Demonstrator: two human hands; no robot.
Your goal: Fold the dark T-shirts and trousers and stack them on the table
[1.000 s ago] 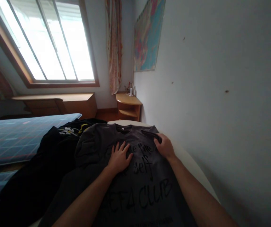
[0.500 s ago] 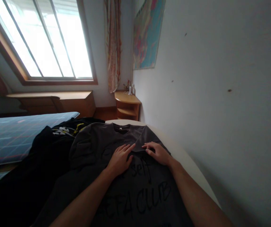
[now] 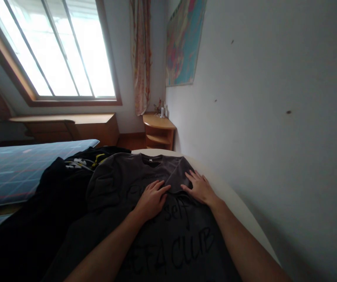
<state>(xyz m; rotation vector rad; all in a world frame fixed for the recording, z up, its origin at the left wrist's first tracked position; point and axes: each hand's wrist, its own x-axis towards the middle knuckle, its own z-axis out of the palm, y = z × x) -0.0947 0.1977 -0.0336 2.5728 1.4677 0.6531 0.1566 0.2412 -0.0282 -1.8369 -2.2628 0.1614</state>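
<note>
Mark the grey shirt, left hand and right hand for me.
Grey shirt (image 3: 168, 229), head view: printed front.
Left hand (image 3: 151, 202), head view: back of hand.
Right hand (image 3: 200, 189), head view: back of hand.

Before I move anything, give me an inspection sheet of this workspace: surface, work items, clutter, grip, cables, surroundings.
Surface: pale, curved-edge surface, partly showing beneath the garment.
Work items: dark grey cloth shirt with black lettering, laid out; sleeve at the right folded inward.
Clutter: black cloth garment with white and yellow marks beside the shirt's left.
Grip: left hand on the shirt front; right hand on the folded sleeve; both open.
Cables: none certain; thin pale lines on the black garment could be cords or print.
Surroundings: blue checked mattress, wood-framed window, patterned curtain, small wooden corner cabinet.
</note>
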